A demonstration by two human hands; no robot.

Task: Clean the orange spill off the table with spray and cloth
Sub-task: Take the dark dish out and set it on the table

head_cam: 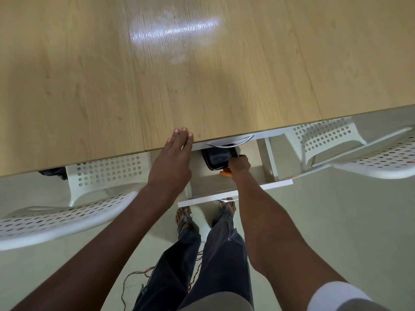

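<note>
While your left hand (174, 153) lies flat with straight fingers together, its fingertips rest on the near edge of the tabletop (89, 86), a pale wood-grain laminate with a smooth, slightly glossy face and a thin seam running away from you just beside those fingers. Well beyond that hand, a streaky pale smear (173, 30) catches the light on the laminate; no orange colour is visible there, so you cannot tell whether any spill remains.

Just to the right of your left hand and lower down, a white drawer (235, 191) stands pulled out from under the tabletop, flat-fronted with a curved metal handle. Your right hand (239, 163) reaches into it with fingers curled around the near corner of a black tray (215, 158), a shiny, rounded-corner rectangular container; what it holds cannot be made out. Directly under that hand's wrist, a small orange object (225, 173) lies on the drawer floor, mostly hidden, and its shape cannot be told. Above the tray, a second curved chrome handle (231, 141) sits at the tabletop's edge.

To either side of your arms stand white chairs (107, 171) of moulded plastic, perforated with rows of round holes. No spray bottle or cloth is visible.
</note>
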